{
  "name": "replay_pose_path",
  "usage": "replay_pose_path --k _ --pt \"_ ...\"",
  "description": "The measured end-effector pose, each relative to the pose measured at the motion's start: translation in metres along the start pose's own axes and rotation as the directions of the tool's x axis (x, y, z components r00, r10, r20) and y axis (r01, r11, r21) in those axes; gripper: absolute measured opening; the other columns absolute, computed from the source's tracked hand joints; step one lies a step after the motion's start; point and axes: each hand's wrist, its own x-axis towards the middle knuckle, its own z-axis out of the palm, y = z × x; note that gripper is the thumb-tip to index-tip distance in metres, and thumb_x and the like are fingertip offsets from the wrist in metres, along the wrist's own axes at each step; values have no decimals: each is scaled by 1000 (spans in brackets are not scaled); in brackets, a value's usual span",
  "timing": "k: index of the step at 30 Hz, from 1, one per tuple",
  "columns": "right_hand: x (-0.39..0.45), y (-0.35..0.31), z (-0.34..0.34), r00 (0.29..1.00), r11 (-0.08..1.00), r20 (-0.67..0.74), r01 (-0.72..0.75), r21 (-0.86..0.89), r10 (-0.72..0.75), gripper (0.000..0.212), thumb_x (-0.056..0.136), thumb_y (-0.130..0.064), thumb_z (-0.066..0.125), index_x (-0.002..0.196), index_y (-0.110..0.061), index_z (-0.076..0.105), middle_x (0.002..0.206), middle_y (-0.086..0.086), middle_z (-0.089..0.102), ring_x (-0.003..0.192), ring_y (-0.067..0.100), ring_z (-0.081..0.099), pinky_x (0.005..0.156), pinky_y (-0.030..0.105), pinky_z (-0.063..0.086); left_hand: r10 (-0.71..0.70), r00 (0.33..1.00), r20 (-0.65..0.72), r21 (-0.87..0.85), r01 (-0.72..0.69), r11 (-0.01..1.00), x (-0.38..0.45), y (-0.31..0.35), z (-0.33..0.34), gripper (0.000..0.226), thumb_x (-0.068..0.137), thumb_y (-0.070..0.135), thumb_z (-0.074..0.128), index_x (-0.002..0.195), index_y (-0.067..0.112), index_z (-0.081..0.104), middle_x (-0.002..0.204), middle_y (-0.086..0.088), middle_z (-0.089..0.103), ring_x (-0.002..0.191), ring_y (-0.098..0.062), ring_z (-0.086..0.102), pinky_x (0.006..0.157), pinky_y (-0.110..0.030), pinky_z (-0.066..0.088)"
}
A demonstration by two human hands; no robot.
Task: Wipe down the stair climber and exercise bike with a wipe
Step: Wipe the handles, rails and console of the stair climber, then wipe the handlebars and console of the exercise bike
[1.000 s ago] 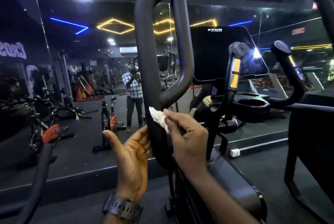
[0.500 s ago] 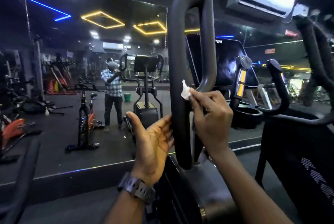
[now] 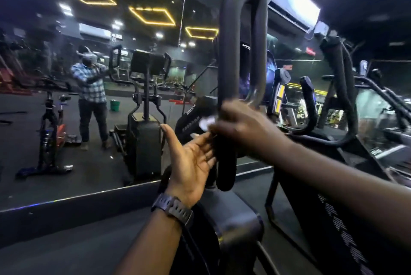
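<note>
Two hands: right hand point(image 3: 240, 128) pinching wipe point(image 3: 206, 123), left hand point(image 3: 191, 163) fingers straight.

A matte black looped foam-covered handle point(image 3: 231, 63) stands mid-view; a small white crumpled wipe point(image 3: 205, 122) shows at its left edge. Left of the handle, the mirror shows a blue-and-white checked shirt point(image 3: 92, 84), a green bucket point(image 3: 115, 105) and yellow hexagonal ceiling light strips point(image 3: 152, 15).
</note>
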Motion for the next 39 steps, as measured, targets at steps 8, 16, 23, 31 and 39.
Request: replay_pose_path --k 8,16,23,31,39 --pt "18 9 -13 969 963 -22 -248 -102 247 15 89 -14 64 103 -11 70 92 12 57 83 28 52 66 42 50 -51 998 37 -55 53 997 -5 6 -11 130 64 96 11 140 -1 52 137 -19 60 131 -29 55 119 -47 32" --pt "14 -46 32 983 979 20 -184 92 183 22 82 -18 74 104 -18 73 87 5 58 74 23 61 59 35 52 16 998 -66 -105 -23 994 -25 44 -43 123 75 92 5 137 -3 54 130 -20 65 125 -29 61 113 -44 41" --pt "108 -162 135 960 780 -39 -202 592 279 31 80 -19 76 110 -19 73 97 3 63 85 18 62 76 29 52 236 847 -477 162 -179 970 -87 128 -128 103 86 84 17 131 1 60 114 -12 73 112 -24 68 98 -34 52" --pt "170 -330 209 999 455 -4 -21 890 53 32 78 -13 75 109 -21 74 94 3 65 86 17 64 78 21 48 413 454 -790 452 -25 892 -220 198 -212 76 95 70 28 118 8 65 114 -12 73 105 -21 68 98 -33 51" --pt "155 -375 281 974 215 162 -194 957 158 18 89 -8 66 104 -18 67 87 -13 70 80 -7 63 73 16 50 409 370 -834 515 259 817 -256 200 -265 83 96 69 19 125 6 65 116 -8 73 111 -17 68 105 -33 46"
